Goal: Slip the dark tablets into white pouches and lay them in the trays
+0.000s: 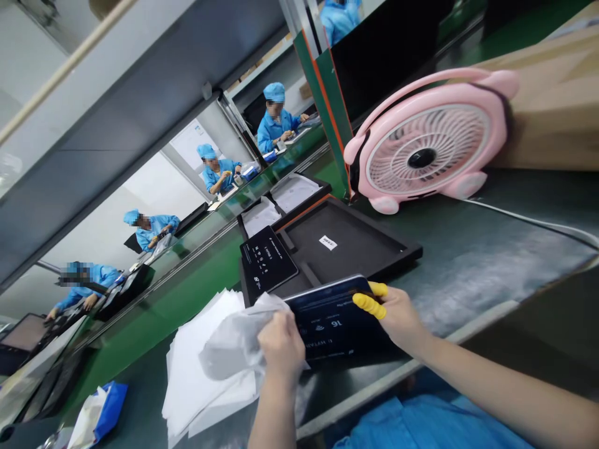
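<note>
Between my hands a dark tablet (337, 330) is held tilted above the bench edge, with pale printing on its face. My right hand (395, 315), with yellow finger cots on its thumb and a finger, grips the tablet's right edge. At the tablet's left edge, my left hand (282, 343) is closed on a crumpled, thin white sheet (229, 346); whether it is a cloth or a bag I cannot tell. Under it lies a stack of white sheets (187, 374). Another dark tablet (269, 259) rests beyond, at the corner of a black tray (355, 240).
A pink fan (425, 146) stands on the dark bench at the right, its white cord (538, 221) trailing rightward. Behind it is a cardboard box (552, 118). Farther black trays (294, 190) sit on the green conveyor (187, 274). Several people in blue work across it.
</note>
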`<action>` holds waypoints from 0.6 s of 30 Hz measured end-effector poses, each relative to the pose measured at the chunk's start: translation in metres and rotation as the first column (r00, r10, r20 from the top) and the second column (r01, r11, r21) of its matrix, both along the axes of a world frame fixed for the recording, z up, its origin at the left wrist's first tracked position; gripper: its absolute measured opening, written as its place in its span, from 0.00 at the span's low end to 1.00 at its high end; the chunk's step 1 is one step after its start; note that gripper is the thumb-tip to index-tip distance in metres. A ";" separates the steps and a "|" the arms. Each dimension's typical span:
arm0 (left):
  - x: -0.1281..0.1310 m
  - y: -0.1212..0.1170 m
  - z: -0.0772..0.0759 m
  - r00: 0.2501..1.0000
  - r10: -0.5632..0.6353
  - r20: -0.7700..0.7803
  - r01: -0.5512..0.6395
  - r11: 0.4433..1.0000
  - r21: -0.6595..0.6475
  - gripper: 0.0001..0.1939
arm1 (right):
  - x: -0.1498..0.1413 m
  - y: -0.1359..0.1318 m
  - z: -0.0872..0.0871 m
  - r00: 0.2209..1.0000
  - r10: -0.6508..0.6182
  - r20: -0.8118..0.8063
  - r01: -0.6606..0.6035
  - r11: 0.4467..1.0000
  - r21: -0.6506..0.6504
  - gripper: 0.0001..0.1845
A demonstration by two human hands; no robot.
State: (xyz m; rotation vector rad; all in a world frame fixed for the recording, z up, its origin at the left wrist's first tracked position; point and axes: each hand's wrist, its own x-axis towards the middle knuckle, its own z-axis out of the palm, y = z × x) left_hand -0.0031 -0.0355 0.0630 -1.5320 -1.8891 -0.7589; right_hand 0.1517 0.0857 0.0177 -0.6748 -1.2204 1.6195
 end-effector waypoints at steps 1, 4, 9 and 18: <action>-0.003 0.003 0.006 0.998 0.036 0.056 -0.039 0.998 0.052 0.14 | -0.001 -0.002 0.001 0.999 0.031 0.009 -0.031 0.999 0.029 0.20; 0.004 0.004 0.013 0.989 0.031 0.142 -0.037 0.998 0.041 0.14 | -0.006 -0.003 0.001 0.998 0.061 0.015 -0.061 0.998 0.002 0.21; 0.042 -0.004 -0.007 0.985 -0.105 0.137 0.120 0.987 -0.107 0.15 | -0.014 0.003 -0.006 0.998 0.031 0.060 -0.017 0.974 -0.228 0.21; 0.039 0.021 0.007 0.953 -0.297 -0.061 0.283 0.943 -0.175 0.16 | -0.031 -0.008 -0.007 0.992 -0.086 0.095 0.089 0.996 -0.022 0.19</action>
